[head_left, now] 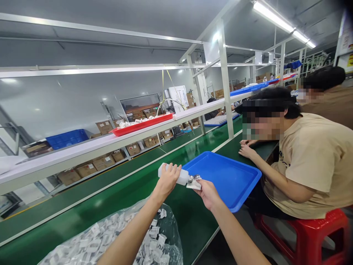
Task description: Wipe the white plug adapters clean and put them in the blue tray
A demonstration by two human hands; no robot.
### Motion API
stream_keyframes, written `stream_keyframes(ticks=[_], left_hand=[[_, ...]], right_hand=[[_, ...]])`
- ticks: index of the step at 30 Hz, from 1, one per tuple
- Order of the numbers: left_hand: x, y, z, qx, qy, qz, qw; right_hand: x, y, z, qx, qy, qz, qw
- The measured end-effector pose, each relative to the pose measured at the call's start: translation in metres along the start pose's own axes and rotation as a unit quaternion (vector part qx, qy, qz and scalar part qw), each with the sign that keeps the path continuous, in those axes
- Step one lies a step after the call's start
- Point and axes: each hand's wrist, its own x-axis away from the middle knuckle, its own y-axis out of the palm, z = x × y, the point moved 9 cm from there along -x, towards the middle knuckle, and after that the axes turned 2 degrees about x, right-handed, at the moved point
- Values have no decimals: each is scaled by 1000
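Note:
My left hand point(167, 180) is wrapped round a white plastic bottle point(182, 177), which it holds tipped on its side. The bottle's metal top points to the right. My right hand point(209, 193) pinches a folded white cloth or tissue point(194, 184) against that metal top. Both hands are above the green work surface, at the near left edge of a blue tray point(220, 173). Below my left forearm lies a clear plastic bag point(172, 224) with many small white plastic parts point(95, 235) in it.
A co-worker in a beige shirt point(317, 158) sits to the right on a red stool point(311, 232), hands on the bench. A raised shelf point(82, 152) carries a red tray point(143, 124) of white parts. A white post point(226, 81) stands beyond the blue tray.

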Motion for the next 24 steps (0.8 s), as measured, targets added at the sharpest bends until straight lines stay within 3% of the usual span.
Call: stream_keyframes(ticks=[8,13,19,24], left_hand=[[4,17,-1,63,-31,8,997],[14,38,5,155,-103,34,982],[20,78,9,314,-235,86,916],[20,125,-10,397,-345,109,843]], right_hand=[[-2,-2,1,21,-22,-1,1000],[6,0,-9,50,-74,-3,996],[15,7,-28,57,-113,-36,991],[43,-25,-20,55,-119,-26,991]])
